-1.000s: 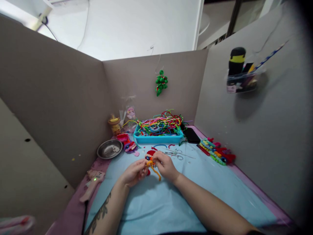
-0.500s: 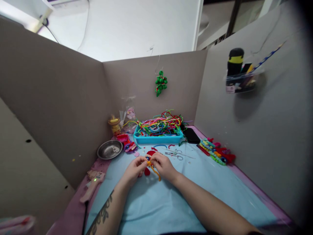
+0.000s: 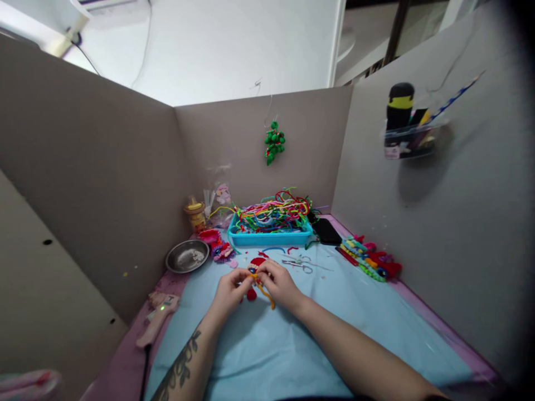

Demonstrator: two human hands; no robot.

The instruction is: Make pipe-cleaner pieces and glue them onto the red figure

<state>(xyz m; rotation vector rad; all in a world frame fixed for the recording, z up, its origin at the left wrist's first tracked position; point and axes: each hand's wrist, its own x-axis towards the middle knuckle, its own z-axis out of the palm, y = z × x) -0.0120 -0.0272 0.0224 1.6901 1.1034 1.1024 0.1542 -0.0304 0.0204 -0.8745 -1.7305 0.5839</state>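
Observation:
My left hand [image 3: 229,291] and my right hand [image 3: 281,284] meet over the light blue mat [image 3: 292,345], fingers pinched together on a small pipe-cleaner figure [image 3: 253,278] of red, orange and blue. An orange pipe-cleaner tail [image 3: 267,296] hangs down from it between my hands. A red piece [image 3: 251,294] of the figure shows just below my left fingers. More red pipe-cleaner work [image 3: 257,260] lies on the mat just beyond my fingertips.
A blue tray [image 3: 270,238] heaped with coloured pipe cleaners stands at the back. Scissors [image 3: 297,264], a steel bowl [image 3: 187,256], a black phone [image 3: 327,230], finished pieces [image 3: 369,258] at right, a glue gun [image 3: 157,318] at left. Grey cardboard walls [image 3: 104,184] enclose the desk.
My left hand has risen and closed in toward the right hand, and the figure has shifted slightly away from me. The view has barely moved.

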